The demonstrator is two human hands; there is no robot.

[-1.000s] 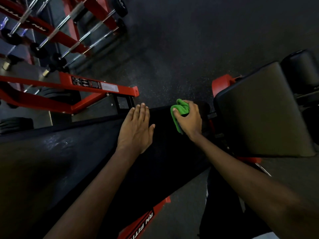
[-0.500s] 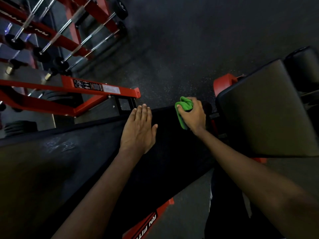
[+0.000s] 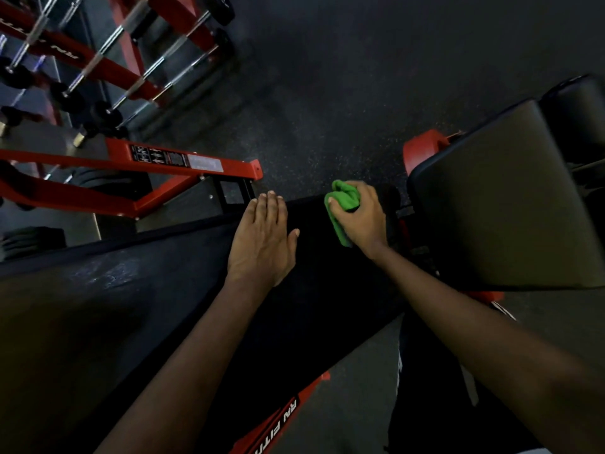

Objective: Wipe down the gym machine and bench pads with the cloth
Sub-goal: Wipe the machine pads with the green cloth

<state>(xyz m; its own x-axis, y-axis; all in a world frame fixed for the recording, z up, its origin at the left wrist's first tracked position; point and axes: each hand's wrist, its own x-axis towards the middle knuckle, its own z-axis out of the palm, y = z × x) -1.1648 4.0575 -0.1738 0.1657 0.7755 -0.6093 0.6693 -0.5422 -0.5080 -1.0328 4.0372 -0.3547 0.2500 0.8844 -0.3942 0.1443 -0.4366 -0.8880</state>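
The green cloth [image 3: 343, 204] is found bunched in the right hand [image 3: 365, 219], fingers curled around it, and pressed to the far end of the long bench pad [image 3: 163, 306] — judged a wiping grip. The left hand [image 3: 262, 240] is laid flat on the same pad, fingers straight, apparently for bracing. No container is seen — only a red rack [image 3: 183, 160] loaded with barbells [image 3: 137, 83].

The long black padded desk [image 3: 163, 306] is lying open left of and nearer than the flat left hand [image 3: 262, 244]. A bare strip is showing between it and the right hand [image 3: 360, 217], which is gripping a bunched green cloth [image 3: 342, 201]. A large tilted black back pad [image 3: 507, 217] is blocking the right side. A red steel frame [image 3: 183, 165] is crowding the far left edge. Farther off, dark speckled rubber floor [image 3: 327, 93] is lying open.
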